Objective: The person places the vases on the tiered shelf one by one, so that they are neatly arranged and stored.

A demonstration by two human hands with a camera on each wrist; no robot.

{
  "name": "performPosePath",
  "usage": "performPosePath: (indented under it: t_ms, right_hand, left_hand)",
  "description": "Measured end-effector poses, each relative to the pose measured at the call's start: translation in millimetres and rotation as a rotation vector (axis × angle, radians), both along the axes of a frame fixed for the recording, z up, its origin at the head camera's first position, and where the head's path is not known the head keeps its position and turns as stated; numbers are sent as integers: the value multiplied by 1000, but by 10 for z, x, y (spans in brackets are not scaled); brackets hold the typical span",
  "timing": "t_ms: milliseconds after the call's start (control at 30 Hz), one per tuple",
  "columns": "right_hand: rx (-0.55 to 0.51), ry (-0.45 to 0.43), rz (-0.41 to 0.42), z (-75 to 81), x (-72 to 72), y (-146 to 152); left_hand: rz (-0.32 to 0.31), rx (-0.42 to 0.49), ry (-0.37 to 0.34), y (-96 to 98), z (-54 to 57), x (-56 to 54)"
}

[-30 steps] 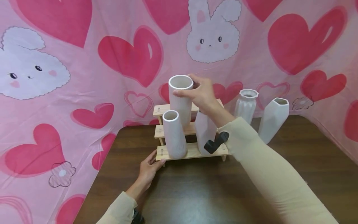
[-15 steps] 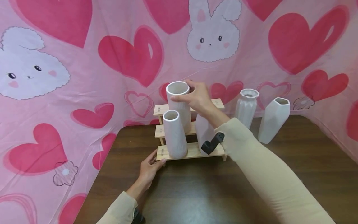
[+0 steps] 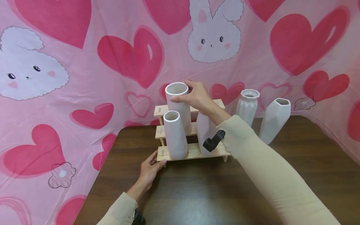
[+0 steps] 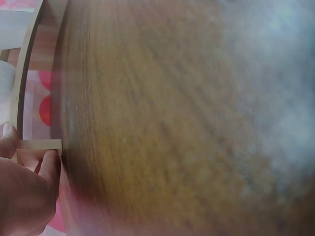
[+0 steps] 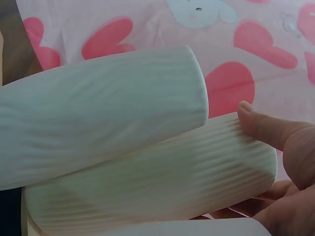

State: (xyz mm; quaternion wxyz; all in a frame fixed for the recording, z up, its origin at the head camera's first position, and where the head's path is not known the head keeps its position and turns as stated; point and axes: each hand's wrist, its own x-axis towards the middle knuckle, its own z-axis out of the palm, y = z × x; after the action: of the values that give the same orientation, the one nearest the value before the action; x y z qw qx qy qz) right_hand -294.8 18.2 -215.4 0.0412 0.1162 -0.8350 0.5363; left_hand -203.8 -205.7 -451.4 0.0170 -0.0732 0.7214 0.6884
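A tall ribbed white vase (image 3: 181,109) stands upright at the left of the middle step of a three-step wooden stand (image 3: 197,151). My right hand (image 3: 197,95) grips that vase near its rim, thumb on the near side and fingers behind, as the right wrist view also shows. On the lowest step, a narrower white vase (image 3: 175,136) overlaps it from the front. To the right on that step, a faceted white vase (image 3: 205,131) is partly hidden by my right forearm. My left hand (image 3: 149,170) holds the stand's front left corner; in the left wrist view its fingers pinch a small wooden leg (image 4: 42,144).
Two more white vases, one fluted (image 3: 247,107) and one angular (image 3: 275,120), stand on the brown table (image 3: 197,193) right of the stand. The stand's top step (image 3: 161,110) is close to a pink heart-print cloth (image 3: 112,78) hanging behind.
My right hand has lowered the ribbed vase and shifted it slightly left onto the middle step. The left hand has stayed at the stand's corner.
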Motion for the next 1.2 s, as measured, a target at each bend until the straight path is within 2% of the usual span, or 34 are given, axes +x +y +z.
performPosePath:
  t_ms: [400,700,967,1200]
  right_hand:
    - [65,-5,16,-3,19,11]
    - [44,17,77,35,58,110]
    - [77,8,25,70,200,345]
    - [97,5,-16,-29,274,661]
  left_hand:
    - [2,7,12,3,-37,-19]
    - [1,-5,20,-1,-48,-25]
    - [9,-8,13,-25,-45,-33]
    - [-3,0,21,-16,-48,-31]
